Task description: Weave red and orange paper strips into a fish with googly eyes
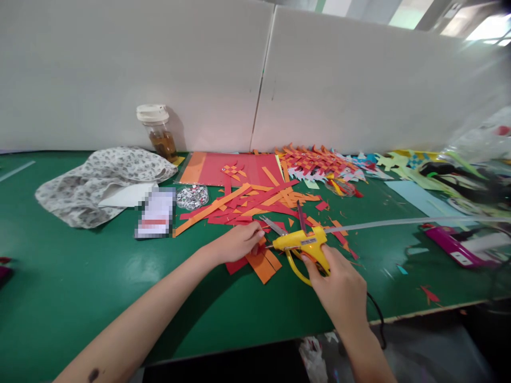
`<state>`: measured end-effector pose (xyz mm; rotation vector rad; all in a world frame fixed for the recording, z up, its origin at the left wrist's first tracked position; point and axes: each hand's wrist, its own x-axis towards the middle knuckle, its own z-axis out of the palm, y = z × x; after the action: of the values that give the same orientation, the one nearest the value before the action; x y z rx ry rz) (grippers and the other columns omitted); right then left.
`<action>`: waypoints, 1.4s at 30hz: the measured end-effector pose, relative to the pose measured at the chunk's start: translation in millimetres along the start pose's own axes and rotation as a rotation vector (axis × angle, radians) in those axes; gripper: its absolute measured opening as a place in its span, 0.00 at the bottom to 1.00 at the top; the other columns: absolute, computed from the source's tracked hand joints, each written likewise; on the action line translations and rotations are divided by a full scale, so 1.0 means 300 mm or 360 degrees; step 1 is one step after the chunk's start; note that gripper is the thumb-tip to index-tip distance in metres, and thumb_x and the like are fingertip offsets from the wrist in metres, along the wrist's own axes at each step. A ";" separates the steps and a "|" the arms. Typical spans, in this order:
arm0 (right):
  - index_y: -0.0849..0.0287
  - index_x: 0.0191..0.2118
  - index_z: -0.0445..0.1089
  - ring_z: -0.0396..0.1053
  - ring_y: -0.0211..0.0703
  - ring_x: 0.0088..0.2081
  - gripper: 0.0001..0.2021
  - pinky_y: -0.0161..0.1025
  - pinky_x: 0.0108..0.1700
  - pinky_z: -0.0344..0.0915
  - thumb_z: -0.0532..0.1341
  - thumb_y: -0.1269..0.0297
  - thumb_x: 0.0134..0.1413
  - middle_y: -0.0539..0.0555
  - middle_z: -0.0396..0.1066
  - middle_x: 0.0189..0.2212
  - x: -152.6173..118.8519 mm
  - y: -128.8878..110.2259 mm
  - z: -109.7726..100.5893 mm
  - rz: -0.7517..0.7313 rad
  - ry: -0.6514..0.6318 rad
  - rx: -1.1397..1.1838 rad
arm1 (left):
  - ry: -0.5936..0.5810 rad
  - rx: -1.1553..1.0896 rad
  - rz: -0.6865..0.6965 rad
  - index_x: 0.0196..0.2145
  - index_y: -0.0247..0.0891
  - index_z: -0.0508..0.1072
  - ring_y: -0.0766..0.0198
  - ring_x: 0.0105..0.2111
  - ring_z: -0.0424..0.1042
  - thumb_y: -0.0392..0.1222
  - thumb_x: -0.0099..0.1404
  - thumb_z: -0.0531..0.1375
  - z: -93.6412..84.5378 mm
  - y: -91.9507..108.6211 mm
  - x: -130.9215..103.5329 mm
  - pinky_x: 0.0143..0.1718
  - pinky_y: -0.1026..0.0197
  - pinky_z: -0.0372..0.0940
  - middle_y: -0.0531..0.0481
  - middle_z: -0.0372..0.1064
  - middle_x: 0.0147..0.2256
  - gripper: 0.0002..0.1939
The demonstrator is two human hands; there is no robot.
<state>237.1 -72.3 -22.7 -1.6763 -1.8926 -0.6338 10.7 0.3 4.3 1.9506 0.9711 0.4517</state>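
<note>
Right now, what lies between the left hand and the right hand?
In the head view, the yellow glue gun, held in the right hand, its nozzle pointing toward the left hand; scissors lie just beyond the nozzle.

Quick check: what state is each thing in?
Left hand, pinching paper piece
Right hand, gripping glue gun
Glue gun, nozzle towards left hand, stick in its back
Bottle, upright, lidded, part full
Patterned cloth, crumpled
Paper strips, loose, overlapping
Scissors, partly hidden, opening unclear
Phone, lying flat, display pixelated
</note>
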 end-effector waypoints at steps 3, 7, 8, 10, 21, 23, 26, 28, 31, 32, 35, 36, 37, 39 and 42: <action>0.63 0.40 0.67 0.70 0.45 0.33 0.14 0.36 0.30 0.60 0.53 0.58 0.57 0.58 0.73 0.32 0.007 -0.011 -0.007 -0.0023 0.0006 0.0005 | 0.0004 -0.0024 0.0015 0.30 0.40 0.56 0.66 0.26 0.67 0.48 0.69 0.41 0.001 -0.003 0.000 0.29 0.63 0.59 0.53 0.69 0.25 0.14; 0.62 0.40 0.67 0.70 0.44 0.33 0.11 0.35 0.31 0.60 0.53 0.62 0.57 0.57 0.73 0.33 0.014 -0.018 -0.023 -0.0066 -0.0034 -0.0040 | -0.0010 -0.0041 0.0006 0.30 0.40 0.56 0.66 0.26 0.67 0.48 0.69 0.41 -0.001 -0.003 -0.002 0.29 0.63 0.60 0.52 0.69 0.25 0.14; 0.63 0.40 0.67 0.70 0.44 0.33 0.11 0.35 0.31 0.60 0.54 0.63 0.57 0.57 0.73 0.34 0.014 -0.017 -0.027 -0.0079 -0.0035 -0.0055 | -0.0011 -0.0043 0.0006 0.30 0.40 0.56 0.66 0.26 0.67 0.49 0.69 0.40 -0.001 -0.002 -0.002 0.29 0.63 0.60 0.52 0.69 0.25 0.14; 0.63 0.41 0.67 0.70 0.44 0.33 0.10 0.36 0.32 0.61 0.54 0.64 0.56 0.58 0.73 0.35 0.014 -0.014 -0.034 -0.0100 -0.0024 -0.0078 | -0.0012 -0.0045 0.0008 0.30 0.40 0.57 0.66 0.26 0.67 0.49 0.69 0.40 -0.002 -0.001 -0.003 0.30 0.62 0.60 0.52 0.69 0.25 0.15; 0.64 0.39 0.67 0.69 0.43 0.31 0.11 0.35 0.30 0.59 0.55 0.61 0.55 0.58 0.73 0.31 0.026 -0.016 -0.057 -0.0078 0.0085 -0.0158 | -0.0016 -0.0018 -0.0006 0.30 0.40 0.57 0.66 0.25 0.66 0.48 0.69 0.41 -0.007 -0.002 -0.004 0.28 0.63 0.60 0.52 0.68 0.24 0.14; 0.63 0.39 0.67 0.69 0.44 0.32 0.12 0.35 0.30 0.59 0.55 0.60 0.55 0.58 0.73 0.32 0.027 -0.020 -0.049 -0.0054 0.0083 -0.0143 | -0.0024 -0.0030 -0.0001 0.30 0.40 0.56 0.66 0.25 0.67 0.48 0.69 0.40 -0.007 -0.001 -0.004 0.29 0.63 0.60 0.52 0.68 0.25 0.14; 0.63 0.40 0.67 0.69 0.44 0.33 0.13 0.35 0.31 0.58 0.55 0.59 0.56 0.58 0.73 0.32 0.026 -0.024 -0.034 -0.0050 0.0041 -0.0118 | -0.0020 -0.0049 0.0009 0.30 0.40 0.56 0.66 0.26 0.67 0.49 0.69 0.40 -0.002 -0.002 -0.003 0.30 0.62 0.60 0.52 0.68 0.24 0.15; 0.63 0.41 0.68 0.69 0.44 0.33 0.13 0.36 0.30 0.58 0.55 0.60 0.55 0.58 0.73 0.32 0.024 -0.024 -0.028 -0.0061 0.0002 -0.0118 | -0.0008 -0.0047 0.0002 0.30 0.40 0.57 0.65 0.27 0.68 0.49 0.69 0.40 0.001 -0.004 -0.003 0.31 0.62 0.61 0.52 0.68 0.25 0.15; 0.63 0.40 0.68 0.69 0.44 0.33 0.12 0.36 0.30 0.58 0.55 0.62 0.54 0.57 0.73 0.32 0.021 -0.015 -0.031 -0.0079 -0.0025 -0.0135 | -0.0011 -0.0047 0.0007 0.30 0.40 0.57 0.65 0.27 0.68 0.50 0.69 0.40 0.001 -0.006 -0.003 0.31 0.62 0.61 0.52 0.69 0.25 0.15; 0.63 0.40 0.68 0.69 0.44 0.33 0.12 0.36 0.31 0.59 0.55 0.62 0.54 0.57 0.73 0.32 0.021 -0.011 -0.035 -0.0083 -0.0018 -0.0141 | -0.0014 -0.0049 0.0011 0.30 0.40 0.57 0.66 0.26 0.67 0.50 0.69 0.40 0.000 -0.007 -0.003 0.30 0.62 0.60 0.52 0.68 0.25 0.15; 0.62 0.39 0.68 0.69 0.44 0.32 0.11 0.36 0.31 0.59 0.55 0.62 0.53 0.57 0.73 0.32 0.022 -0.002 -0.047 -0.0086 0.0026 -0.0156 | -0.0017 -0.0052 0.0012 0.30 0.40 0.57 0.66 0.26 0.67 0.49 0.69 0.41 -0.004 -0.010 -0.003 0.30 0.62 0.60 0.53 0.68 0.24 0.15; 0.62 0.39 0.68 0.69 0.43 0.32 0.12 0.35 0.30 0.59 0.56 0.61 0.53 0.57 0.73 0.32 0.024 -0.002 -0.049 -0.0077 0.0043 -0.0154 | -0.0016 -0.0054 0.0012 0.30 0.40 0.56 0.66 0.26 0.67 0.49 0.69 0.41 -0.005 -0.011 -0.004 0.30 0.62 0.60 0.53 0.68 0.24 0.15; 0.62 0.39 0.68 0.69 0.43 0.32 0.12 0.35 0.29 0.59 0.56 0.60 0.54 0.56 0.73 0.32 0.025 -0.003 -0.049 -0.0061 0.0055 -0.0152 | -0.0014 -0.0058 0.0012 0.30 0.40 0.56 0.66 0.26 0.67 0.49 0.69 0.41 -0.005 -0.012 -0.004 0.30 0.62 0.60 0.53 0.68 0.24 0.15; 0.62 0.39 0.68 0.69 0.43 0.32 0.13 0.35 0.29 0.58 0.56 0.58 0.54 0.56 0.73 0.31 0.028 -0.008 -0.044 -0.0028 0.0078 -0.0138 | -0.0017 -0.0072 0.0017 0.30 0.40 0.56 0.66 0.26 0.67 0.49 0.69 0.40 -0.004 -0.014 -0.004 0.30 0.62 0.60 0.52 0.68 0.24 0.15; 0.63 0.40 0.67 0.69 0.44 0.33 0.14 0.35 0.29 0.58 0.56 0.57 0.54 0.56 0.73 0.31 0.030 -0.020 -0.026 -0.0008 0.0052 -0.0108 | -0.0016 -0.0090 0.0027 0.30 0.40 0.57 0.66 0.26 0.67 0.49 0.69 0.40 0.001 -0.014 -0.001 0.30 0.62 0.60 0.52 0.68 0.25 0.15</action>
<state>230.9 -71.6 -11.0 -1.6932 -1.8717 -0.7305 8.9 1.0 0.6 1.9099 0.9265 0.4740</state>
